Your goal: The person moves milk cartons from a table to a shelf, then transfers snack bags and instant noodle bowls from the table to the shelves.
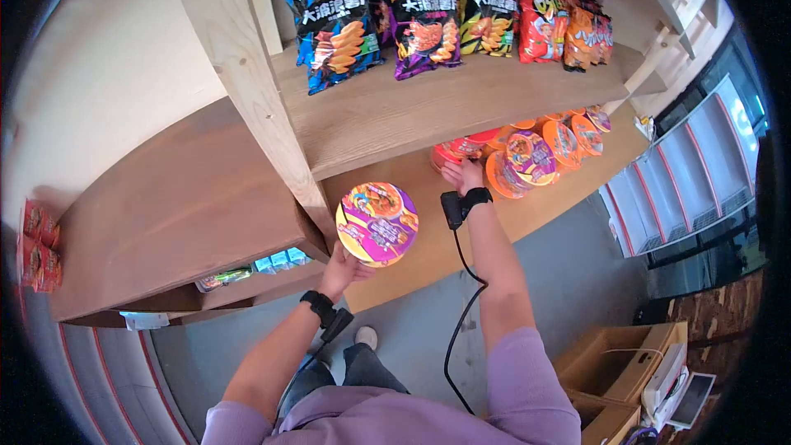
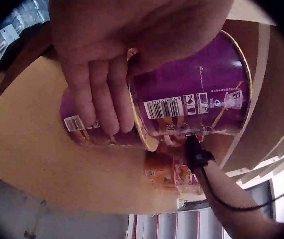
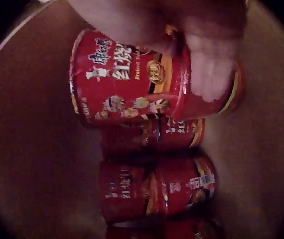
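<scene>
My left hand [image 1: 344, 272] grips the side of a stack of two purple instant noodle cups, the upper cup [image 2: 182, 94] resting on the lower cup [image 2: 89, 124]. From the head, the top cup's round yellow-and-purple lid [image 1: 377, 225] hides part of that hand and everything under it. Below the upper shelf, my right hand [image 1: 463, 173] is at the red noodle cups. In the right wrist view its fingers [image 3: 209, 69] wrap round a red noodle cup [image 3: 117, 74] in a stack of two. More red noodle cups [image 3: 132, 191] stand beside that stack.
Orange noodle cups [image 1: 562, 144] and a purple-lidded one [image 1: 531, 156] stand right of my right hand on the lower shelf [image 1: 432, 255]. Chip bags [image 1: 338, 25] line the upper shelf [image 1: 395, 119]. A wooden post [image 1: 251, 74] rises at left. Cardboard boxes [image 1: 614, 354] sit lower right.
</scene>
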### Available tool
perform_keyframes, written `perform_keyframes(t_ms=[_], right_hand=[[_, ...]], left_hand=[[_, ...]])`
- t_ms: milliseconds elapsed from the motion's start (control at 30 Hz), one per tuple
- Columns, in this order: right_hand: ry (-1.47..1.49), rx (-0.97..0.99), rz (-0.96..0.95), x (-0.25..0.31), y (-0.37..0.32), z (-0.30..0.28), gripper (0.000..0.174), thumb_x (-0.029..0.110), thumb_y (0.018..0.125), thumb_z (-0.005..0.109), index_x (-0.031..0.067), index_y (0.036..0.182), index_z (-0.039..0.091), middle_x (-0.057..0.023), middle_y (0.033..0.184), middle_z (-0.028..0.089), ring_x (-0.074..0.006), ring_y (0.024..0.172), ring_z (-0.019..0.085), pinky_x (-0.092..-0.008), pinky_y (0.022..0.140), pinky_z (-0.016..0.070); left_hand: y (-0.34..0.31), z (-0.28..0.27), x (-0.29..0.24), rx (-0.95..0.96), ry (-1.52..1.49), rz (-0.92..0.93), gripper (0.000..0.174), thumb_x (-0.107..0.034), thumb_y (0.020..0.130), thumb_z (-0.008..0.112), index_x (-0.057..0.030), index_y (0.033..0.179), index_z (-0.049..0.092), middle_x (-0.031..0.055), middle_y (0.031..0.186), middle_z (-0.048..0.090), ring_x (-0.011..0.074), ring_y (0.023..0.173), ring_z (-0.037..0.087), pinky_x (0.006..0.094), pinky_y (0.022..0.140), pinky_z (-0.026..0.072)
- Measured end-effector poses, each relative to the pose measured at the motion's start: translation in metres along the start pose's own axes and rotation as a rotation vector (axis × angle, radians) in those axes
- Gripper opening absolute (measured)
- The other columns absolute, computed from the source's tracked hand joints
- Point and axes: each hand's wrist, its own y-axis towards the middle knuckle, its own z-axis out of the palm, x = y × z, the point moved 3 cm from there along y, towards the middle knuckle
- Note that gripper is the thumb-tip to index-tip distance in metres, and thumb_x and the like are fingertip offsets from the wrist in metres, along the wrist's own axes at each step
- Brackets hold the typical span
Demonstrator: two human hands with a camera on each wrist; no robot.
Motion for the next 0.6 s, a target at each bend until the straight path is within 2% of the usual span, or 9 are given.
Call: perform_keyframes(t_ms=[100,133,167,300,333,367,467,533,600], right_hand=[[-0.014,-0.068,-0.024,-0.005,0.009,0.0,0.037,0.012,0.096,0.035,0.0102,0.13,0.021,-0.027,0.106,0.059,-0.0391,0.089,0.064,-0.0453,0.072,0.0582],[0.019,-0.086,-0.059,-0.007,0.009,0.0,0.038,0.01,0.095,0.036,0.0107,0.13,0.02,-0.027,0.106,0.059,-0.0392,0.089,0.064,-0.0452,0.071,0.0584],[0.051,-0.105,-0.093,-0.008,0.01,0.0,0.039,0.009,0.095,0.037,0.0112,0.13,0.02,-0.027,0.107,0.059,-0.0393,0.089,0.064,-0.0451,0.07,0.0585],[0.195,-0.306,-0.199,-0.015,0.019,-0.022,0.03,0.011,0.093,0.046,0.0098,0.122,0.038,-0.0219,0.099,0.061,-0.0309,0.077,0.065,-0.0418,0.065,0.0587],[0.132,-0.294,-0.229,-0.02,0.025,-0.033,0.027,0.015,0.092,0.05,0.0105,0.118,0.045,-0.0171,0.095,0.062,-0.026,0.072,0.064,-0.0401,0.062,0.0579],[0.085,-0.182,-0.264,-0.01,-0.008,-0.024,0.031,0.009,0.092,0.045,0.0063,0.123,0.041,-0.0123,0.081,0.061,-0.0236,0.059,0.062,-0.0387,0.054,0.0561],[-0.048,-0.24,-0.093,-0.014,-0.015,-0.037,0.032,0.02,0.094,0.044,0.0068,0.123,0.04,-0.0157,0.088,0.062,-0.0251,0.065,0.063,-0.039,0.059,0.0568],[-0.091,-0.033,0.049,-0.011,-0.017,-0.028,0.039,0.031,0.096,0.039,0.0085,0.128,0.033,-0.0207,0.098,0.063,-0.0287,0.075,0.065,-0.0402,0.065,0.0572],[-0.071,0.022,0.058,-0.015,-0.004,-0.026,0.041,0.034,0.096,0.037,0.0095,0.129,0.029,-0.0225,0.101,0.062,-0.0305,0.079,0.065,-0.0408,0.068,0.0572]], left_hand=[[-0.017,0.001,0.012,-0.003,0.008,0.02,0.031,-0.023,0.1,0.036,-0.0138,0.127,0.025,0.0124,0.099,0.063,0.02,0.082,0.066,0.0312,0.071,0.055],[-0.021,-0.002,0.016,0.045,-0.003,-0.039,0.04,-0.016,0.097,0.044,-0.0119,0.133,0.026,0.0154,0.117,0.057,0.0239,0.093,0.065,0.0361,0.079,0.0547],[-0.024,-0.004,0.02,0.036,-0.007,-0.04,0.04,-0.016,0.097,0.044,-0.0119,0.133,0.026,0.0154,0.117,0.057,0.0239,0.093,0.065,0.0361,0.079,0.0547],[-0.031,-0.003,0.022,0.071,-0.041,-0.076,0.042,-0.018,0.097,0.046,-0.013,0.134,0.025,0.0149,0.116,0.057,0.0235,0.095,0.064,0.0375,0.082,0.0536],[-0.033,-0.002,0.02,0.061,-0.053,-0.082,0.044,-0.02,0.097,0.046,-0.0136,0.134,0.024,0.0147,0.115,0.057,0.0233,0.095,0.063,0.0376,0.083,0.0531],[-0.033,-0.002,0.019,0.058,-0.06,-0.077,0.044,-0.02,0.097,0.046,-0.0136,0.134,0.024,0.0147,0.115,0.057,0.0233,0.095,0.063,0.0376,0.083,0.0531],[-0.037,-0.001,0.015,0.059,-0.078,-0.117,0.046,-0.027,0.097,0.046,-0.0142,0.134,0.023,0.015,0.114,0.058,0.0228,0.096,0.063,0.0371,0.085,0.0519],[-0.038,0.002,0.013,0.063,-0.109,-0.145,0.049,-0.033,0.096,0.046,-0.0148,0.135,0.022,0.0148,0.113,0.058,0.0225,0.096,0.062,0.0363,0.087,0.051],[-0.038,0.001,0.012,0.075,-0.088,-0.142,0.05,-0.035,0.096,0.045,-0.0155,0.136,0.02,0.0149,0.112,0.059,0.0223,0.096,0.062,0.0365,0.087,0.0508]])
